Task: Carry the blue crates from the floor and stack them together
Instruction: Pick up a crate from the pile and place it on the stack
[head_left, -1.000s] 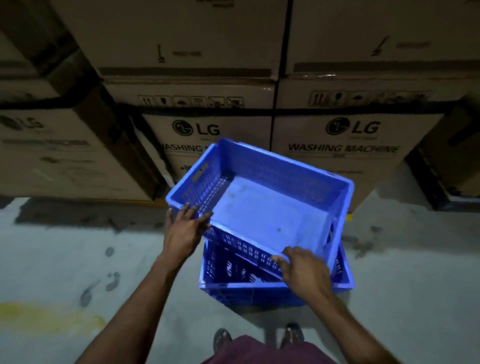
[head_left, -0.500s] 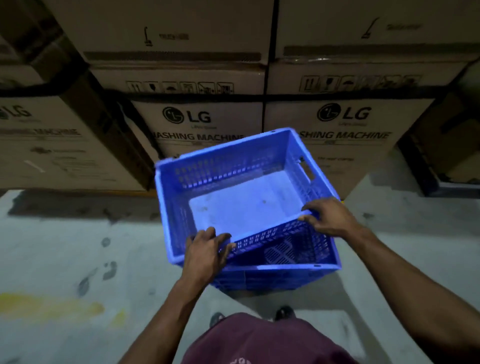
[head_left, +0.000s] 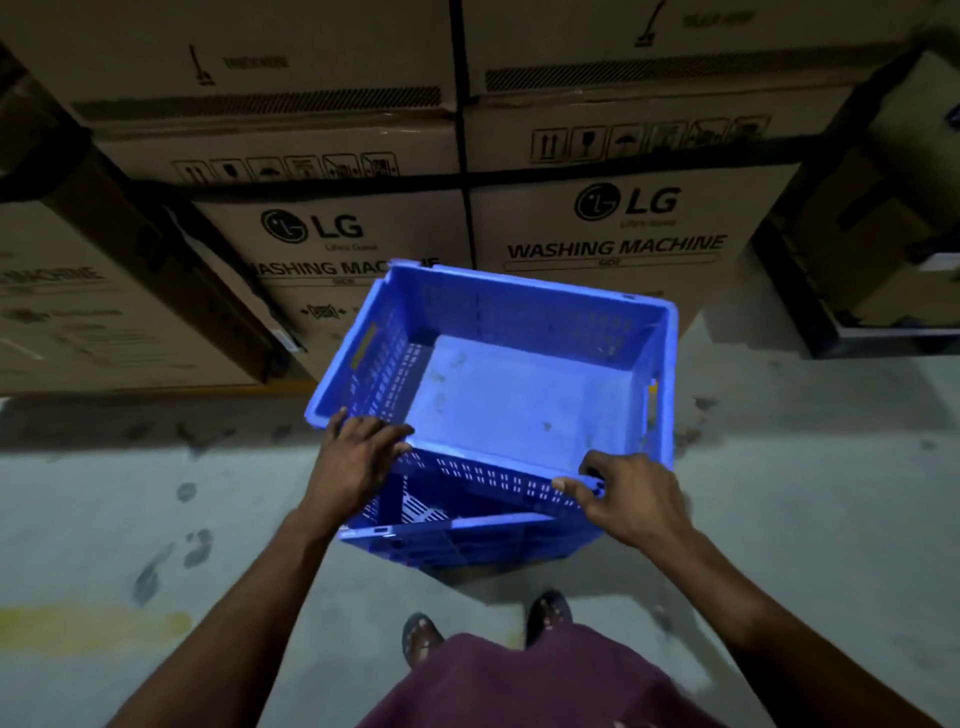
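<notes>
Standing over the stack, we see our sandalled feet (head_left: 549, 609) and maroon garment (head_left: 519, 680) nearest, on the grey concrete floor (head_left: 156, 493). Just beyond them sits the lower blue perforated plastic crate (head_left: 457, 543), resting on that floor. Above it we hold the upper blue perforated plastic crate (head_left: 519, 395) by its near rim: our left hand (head_left: 358, 457) lies over the near left corner with fingers curled on the edge, and our right hand (head_left: 631, 499) pinches the near right corner, thumb along the rim. This top crate sits skewed and tilted against the one below, not seated in it. We judge the step in hand to be the stacking itself. The next move calls for turning the top crate until its walls line up with the bottom one, then lowering it evenly. Farthest off stand tall brown cardboard washing-machine cartons (head_left: 613, 223), behind the crates.
</notes>
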